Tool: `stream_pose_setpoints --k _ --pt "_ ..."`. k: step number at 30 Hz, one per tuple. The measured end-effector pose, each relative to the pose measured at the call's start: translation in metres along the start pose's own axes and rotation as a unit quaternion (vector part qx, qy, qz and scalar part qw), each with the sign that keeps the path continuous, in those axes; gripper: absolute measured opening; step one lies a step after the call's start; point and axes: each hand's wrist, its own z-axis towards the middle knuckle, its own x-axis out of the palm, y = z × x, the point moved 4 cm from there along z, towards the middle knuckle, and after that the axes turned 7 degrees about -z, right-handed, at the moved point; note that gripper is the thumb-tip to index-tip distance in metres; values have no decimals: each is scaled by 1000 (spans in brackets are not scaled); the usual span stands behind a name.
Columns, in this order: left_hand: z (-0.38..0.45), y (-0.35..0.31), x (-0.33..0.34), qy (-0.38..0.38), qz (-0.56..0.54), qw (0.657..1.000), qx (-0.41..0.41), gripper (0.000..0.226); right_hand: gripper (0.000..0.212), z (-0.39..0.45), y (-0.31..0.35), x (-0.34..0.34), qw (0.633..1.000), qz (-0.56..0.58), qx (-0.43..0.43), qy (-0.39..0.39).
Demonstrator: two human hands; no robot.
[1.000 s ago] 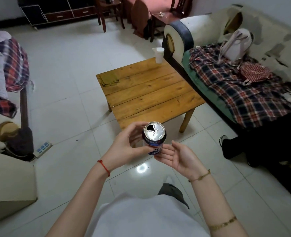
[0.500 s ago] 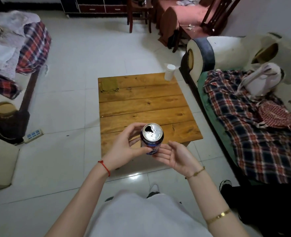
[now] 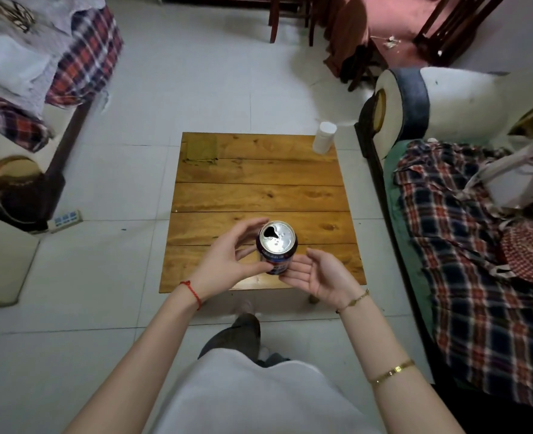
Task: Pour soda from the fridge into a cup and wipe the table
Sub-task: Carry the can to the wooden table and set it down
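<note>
An opened blue soda can [image 3: 277,247] stands upright in my hands over the near edge of the wooden table [image 3: 259,195]. My left hand [image 3: 227,261] grips the can's left side with curled fingers and thumb. Palm up, my right hand [image 3: 320,272] lies beside the can's lower right with its fingertips under the can's base. A white cup [image 3: 324,137] stands on the table's far right corner. A flat olive cloth [image 3: 202,150] lies on the far left corner.
A sofa [image 3: 465,214] draped in plaid blankets runs along the table's right side, with a white bag on it. Another covered seat [image 3: 24,89] stands at the left, a power strip [image 3: 66,218] on the floor beside it. Dark wooden chairs [image 3: 446,26] stand behind.
I have walked up to the table, which now lies squarely below my hands. The can stays in the same hold between both hands.
</note>
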Motion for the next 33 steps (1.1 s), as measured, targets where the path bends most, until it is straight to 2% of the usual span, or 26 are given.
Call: stream_pose_setpoints --k 7,19,25,33 --pt "65 11 1 -13 8 1000 -10 69 48 52 44 -16 1000 17 18 -1" --pt "191 26 -11 -121 -40 992 -20 68 38 140 141 -25 997 66 -27 -39" --pt "240 42 -6 -152 -52 986 -38 67 29 175 163 -38 995 31 -85 -43" --pt "281 104 17 -174 -50 980 -86 71 29 248 160 -85 989 -71 -78 -106"
